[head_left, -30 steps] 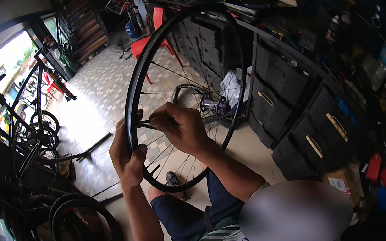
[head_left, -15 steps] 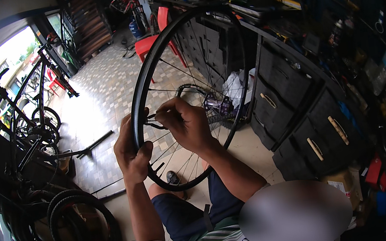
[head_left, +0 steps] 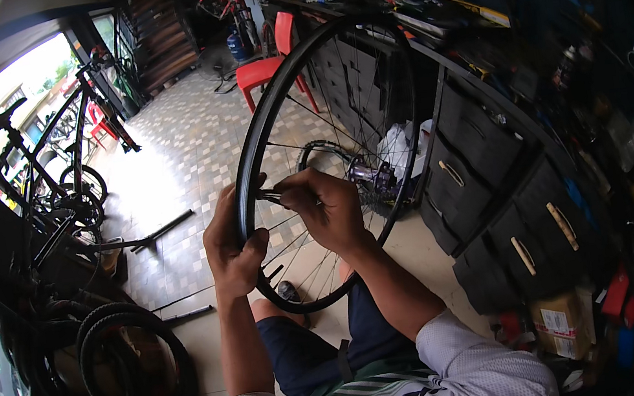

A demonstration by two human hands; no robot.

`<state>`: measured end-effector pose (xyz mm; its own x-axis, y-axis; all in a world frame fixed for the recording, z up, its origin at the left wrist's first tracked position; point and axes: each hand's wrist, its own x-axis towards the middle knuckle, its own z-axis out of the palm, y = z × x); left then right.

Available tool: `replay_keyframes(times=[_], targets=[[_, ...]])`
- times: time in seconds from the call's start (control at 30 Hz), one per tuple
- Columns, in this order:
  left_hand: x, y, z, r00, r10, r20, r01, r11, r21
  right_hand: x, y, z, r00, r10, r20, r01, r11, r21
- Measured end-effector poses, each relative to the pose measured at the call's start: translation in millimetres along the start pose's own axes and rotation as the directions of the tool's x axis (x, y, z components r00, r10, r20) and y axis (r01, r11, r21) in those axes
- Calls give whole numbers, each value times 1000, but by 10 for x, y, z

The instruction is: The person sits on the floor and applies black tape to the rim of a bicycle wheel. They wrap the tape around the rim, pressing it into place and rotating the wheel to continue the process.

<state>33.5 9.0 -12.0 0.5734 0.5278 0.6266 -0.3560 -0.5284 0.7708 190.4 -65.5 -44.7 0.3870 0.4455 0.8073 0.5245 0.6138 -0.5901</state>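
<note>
- Floor [head_left: 185, 123]: tiled, spread out behind and below the wheel.
- Drawers [head_left: 476, 139]: dark, off to the right, well apart from both hands.
- Bike [head_left: 78, 202]: dark, upright at the left, near the bright opening.
- Wheel [head_left: 260, 118]: raised upright at the centre, above the floor. Likely light for its size. Probably stiff around the rim [head_left: 247, 167], perhaps slightly slippery where smooth; thin spokes [head_left: 315, 115] likely to bend under a sideways push. Best taken by the rim, not by the spokes.
- Left hand [head_left: 232, 244]: wrapped firmly around the left side of the rim, thumb below the fingers.
- Right hand [head_left: 328, 208]: fingers curled, pinching a tool [head_left: 270, 196] just inside the rim, close beside the left hand.
- Tool: small, dark, partly hidden by fingers; exact kind impossible to tell. Probably hard and light, suited to a fingertip hold.
- Stem [head_left: 275, 272]: short, black, jutting inward from the rim below the left hand, touched by neither hand.
</note>
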Motion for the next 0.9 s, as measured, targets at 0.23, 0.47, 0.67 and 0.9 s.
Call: replay_keyframes(times=[0.23, 0.47, 0.67, 0.9], targets=[[-53, 36, -16, 996, -89, -9, 88, 993, -76, -42, -120, -34, 999, 0, 33, 0, 1000, -6], [-23, 36, 4, 1000, -17, -10, 18, 995, 102, -38, -27, -40, 979, 204, -1, -204, 978, 39], [-31, 3, -16, 996, 85, -16, -83, 994, 71, 53, -166, -85, 994, -71, 87, 82, 989, -127], [-76, -29, -24, 998, 19, 54, -9, 984, -176, 317, -213, -445, 944, -195, -267, 104, 942, -320]])
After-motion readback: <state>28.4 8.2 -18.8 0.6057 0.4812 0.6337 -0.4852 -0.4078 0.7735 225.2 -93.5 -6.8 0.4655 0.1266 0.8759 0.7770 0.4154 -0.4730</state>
